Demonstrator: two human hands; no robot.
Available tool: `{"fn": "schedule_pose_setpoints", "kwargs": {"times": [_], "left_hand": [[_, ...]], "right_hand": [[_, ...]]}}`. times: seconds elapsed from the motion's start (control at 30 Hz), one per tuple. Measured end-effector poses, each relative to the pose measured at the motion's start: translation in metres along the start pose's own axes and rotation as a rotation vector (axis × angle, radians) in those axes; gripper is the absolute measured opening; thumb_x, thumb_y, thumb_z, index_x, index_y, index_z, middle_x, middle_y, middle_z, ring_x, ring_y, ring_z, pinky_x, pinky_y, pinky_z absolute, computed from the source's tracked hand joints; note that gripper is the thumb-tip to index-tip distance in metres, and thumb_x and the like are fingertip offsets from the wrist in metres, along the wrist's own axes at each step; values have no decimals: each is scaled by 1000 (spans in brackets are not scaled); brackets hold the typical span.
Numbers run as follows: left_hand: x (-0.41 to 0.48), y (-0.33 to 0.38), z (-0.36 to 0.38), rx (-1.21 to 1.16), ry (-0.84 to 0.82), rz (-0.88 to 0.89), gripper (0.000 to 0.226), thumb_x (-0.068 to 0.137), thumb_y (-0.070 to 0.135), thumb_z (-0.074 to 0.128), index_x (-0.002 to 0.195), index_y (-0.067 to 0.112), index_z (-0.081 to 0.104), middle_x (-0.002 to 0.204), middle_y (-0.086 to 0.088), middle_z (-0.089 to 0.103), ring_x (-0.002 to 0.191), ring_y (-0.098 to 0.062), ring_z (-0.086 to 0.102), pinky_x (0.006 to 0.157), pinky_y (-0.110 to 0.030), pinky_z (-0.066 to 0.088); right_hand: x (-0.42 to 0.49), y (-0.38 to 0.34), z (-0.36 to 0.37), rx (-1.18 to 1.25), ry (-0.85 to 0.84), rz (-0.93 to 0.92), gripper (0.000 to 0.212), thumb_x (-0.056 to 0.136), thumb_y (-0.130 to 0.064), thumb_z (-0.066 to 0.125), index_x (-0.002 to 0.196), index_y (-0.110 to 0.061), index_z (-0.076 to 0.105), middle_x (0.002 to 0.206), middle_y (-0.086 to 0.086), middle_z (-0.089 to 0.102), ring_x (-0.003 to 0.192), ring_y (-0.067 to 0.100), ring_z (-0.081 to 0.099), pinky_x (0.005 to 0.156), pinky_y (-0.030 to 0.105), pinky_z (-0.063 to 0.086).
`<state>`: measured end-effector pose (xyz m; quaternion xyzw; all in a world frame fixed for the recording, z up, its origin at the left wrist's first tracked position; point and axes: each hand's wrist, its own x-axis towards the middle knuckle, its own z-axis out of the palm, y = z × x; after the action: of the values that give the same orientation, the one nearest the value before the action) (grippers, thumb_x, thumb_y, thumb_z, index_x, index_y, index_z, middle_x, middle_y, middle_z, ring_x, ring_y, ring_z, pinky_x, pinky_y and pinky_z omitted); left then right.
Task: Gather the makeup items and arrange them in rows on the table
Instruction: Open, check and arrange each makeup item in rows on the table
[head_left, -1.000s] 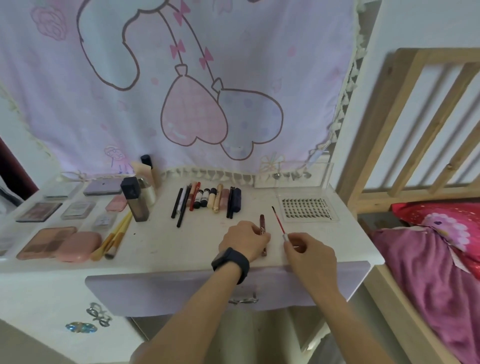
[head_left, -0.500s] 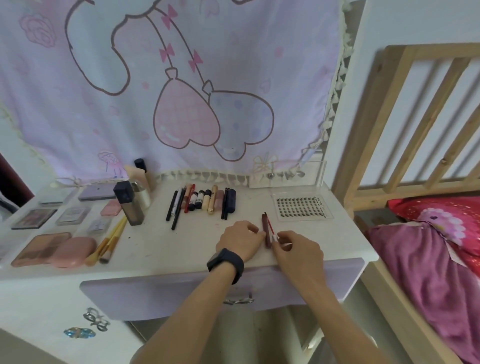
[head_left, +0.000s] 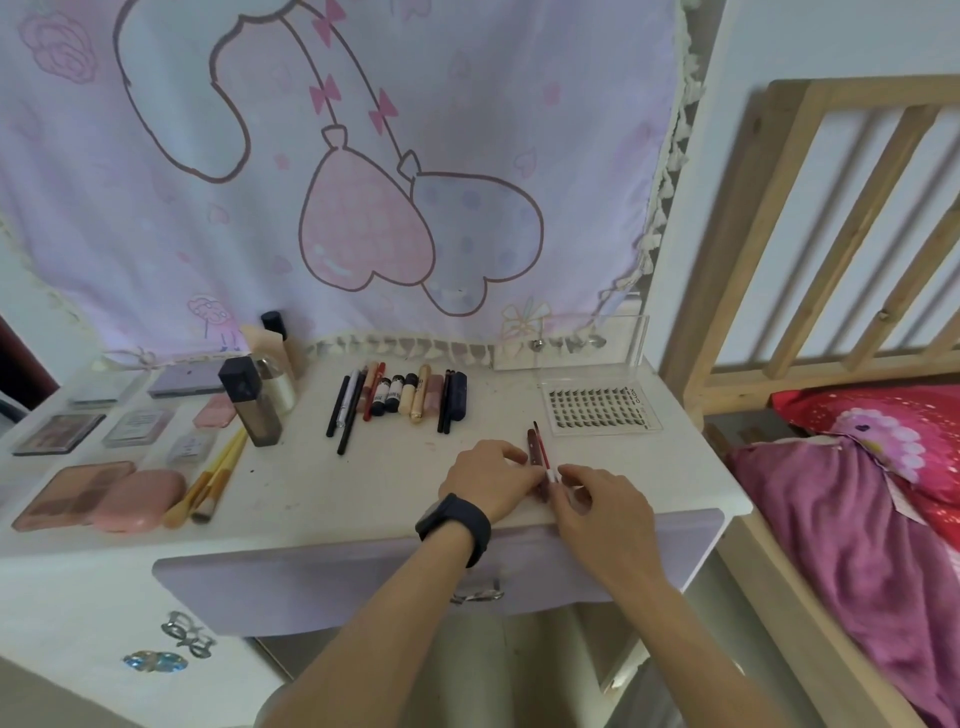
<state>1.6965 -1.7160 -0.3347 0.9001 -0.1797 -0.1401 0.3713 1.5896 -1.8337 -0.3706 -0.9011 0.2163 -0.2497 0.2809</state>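
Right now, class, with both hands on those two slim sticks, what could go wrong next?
The red brush and brown stick, held by the right hand and left hand, lie near the front of the table; let go carelessly, they might roll off. The brush tip points toward the lash tray, which a forward push could nudge.

The single wide-angle camera sat on the person's head and looked forward and down. It stood close to the worktop (head_left: 363, 499), at arm's reach, above its near edge, with the surface across mid-frame. A hanging cloth (head_left: 467, 78) filled the upper part of the view, and a bed (head_left: 857, 545) lay along the right side.
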Motion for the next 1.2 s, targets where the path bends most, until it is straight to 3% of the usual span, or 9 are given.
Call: {"fn": "schedule_pose_setpoints", "kwargs": {"times": [0.23,0.33,0.47,0.6,0.9,1.2], "left_hand": [[-2,-1,1,-25,-23,17,42,72,60,66,105,35,71,106,6,73,98,-13,67,86,-30,54],[-3,-1,1,-33,-31,14,48,66,62,61,105,37,70,104,7,74,97,-13,67,87,-32,55],[-3,-2,0,-53,-54,19,32,66,59,60,92,43,67,94,10,74,93,-11,68,85,-32,55],[-6,-3,-1,-95,-54,36,15,68,55,63,80,46,63,77,19,69,87,-6,67,69,-19,47],[-7,-11,3,-93,-30,49,22,69,55,59,89,45,63,85,13,74,90,-6,67,83,-27,53],[-9,-14,4,-94,-23,78,9,79,46,65,88,45,65,79,16,73,85,-1,66,74,-19,50]], "right_hand": [[-10,6,2,108,26,-50,26,94,-29,69,119,-21,72,109,-9,72,95,6,53,81,13,36],[-12,8,2,152,32,-77,24,91,-24,72,115,-24,73,105,-16,70,96,6,53,84,17,42],[-14,10,3,164,58,-126,21,90,-20,75,110,-25,74,101,-20,68,93,7,54,82,12,39],[-18,12,6,165,96,-170,19,88,-18,77,107,-22,75,102,-13,72,93,10,55,81,12,40],[-18,16,7,179,117,-171,25,83,-15,81,107,-20,74,100,-20,65,93,2,49,86,0,34],[-19,17,10,175,122,-179,21,84,-18,80,103,-23,74,100,-17,69,94,4,50,85,1,35]]}}
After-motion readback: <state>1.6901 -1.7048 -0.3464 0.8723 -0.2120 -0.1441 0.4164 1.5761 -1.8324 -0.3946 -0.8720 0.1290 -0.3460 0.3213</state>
